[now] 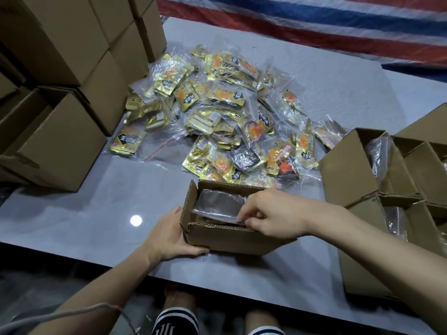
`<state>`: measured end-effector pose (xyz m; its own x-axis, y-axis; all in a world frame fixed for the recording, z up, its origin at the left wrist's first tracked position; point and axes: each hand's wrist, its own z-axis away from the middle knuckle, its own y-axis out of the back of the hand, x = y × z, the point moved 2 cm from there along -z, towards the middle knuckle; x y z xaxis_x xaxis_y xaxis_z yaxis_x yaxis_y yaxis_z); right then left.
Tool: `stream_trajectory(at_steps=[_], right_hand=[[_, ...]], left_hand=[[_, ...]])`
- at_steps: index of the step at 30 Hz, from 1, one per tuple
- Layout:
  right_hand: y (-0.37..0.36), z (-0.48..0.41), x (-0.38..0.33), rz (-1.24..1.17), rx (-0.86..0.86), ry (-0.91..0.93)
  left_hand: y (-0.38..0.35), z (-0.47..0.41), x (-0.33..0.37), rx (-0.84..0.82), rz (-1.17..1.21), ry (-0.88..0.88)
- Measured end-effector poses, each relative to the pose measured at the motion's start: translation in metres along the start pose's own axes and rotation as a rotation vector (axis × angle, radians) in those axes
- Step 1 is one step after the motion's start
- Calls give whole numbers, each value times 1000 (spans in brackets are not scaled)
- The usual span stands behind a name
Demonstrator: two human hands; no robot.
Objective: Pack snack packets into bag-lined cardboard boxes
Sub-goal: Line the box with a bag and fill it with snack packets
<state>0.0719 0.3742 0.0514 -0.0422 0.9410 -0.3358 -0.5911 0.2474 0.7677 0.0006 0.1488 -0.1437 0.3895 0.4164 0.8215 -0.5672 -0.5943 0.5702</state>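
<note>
Box [227, 240] sits near front edge of bench [84, 213], long axis running left to right, top flaps up. Left hand [169, 235] grips its near-left corner, steadying it. Right hand [273, 216] is over the opening and pinches the rim of the clear bag [217, 204] lining it. Bag is blurred; it looks empty, but I cannot be sure. Packets [225, 112] lie in a loose heap directly beyond the box, away from the body, spreading slightly rightward. Right hand is nearer the heap, so the reach forward probably falls to it. Lined boxes [350, 170] stand to the right, stacked boxes [55, 141] to the left.
</note>
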Motion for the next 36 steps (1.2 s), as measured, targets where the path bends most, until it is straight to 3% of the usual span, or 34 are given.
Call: stream_trajectory(at_steps=[7,17,21,24,34,36], right_hand=[[-10,-6,6,57,-105,-103],[-19,-19,7,-49,-139,-176],[-18,-23,8,-61,-105,-177],[-14,-24,8,-49,22,-155],[47,-64,-8,-779,433,-123],[58,-92,-16,-863,442,-176]], left_hand=[[1,1,-3,13,-35,39],[3,1,0,-6,-45,0],[3,1,1,-3,-50,-3],[2,1,1,-26,-59,-5],[2,-1,-2,-27,-123,4],[2,-1,-2,-24,-117,13]])
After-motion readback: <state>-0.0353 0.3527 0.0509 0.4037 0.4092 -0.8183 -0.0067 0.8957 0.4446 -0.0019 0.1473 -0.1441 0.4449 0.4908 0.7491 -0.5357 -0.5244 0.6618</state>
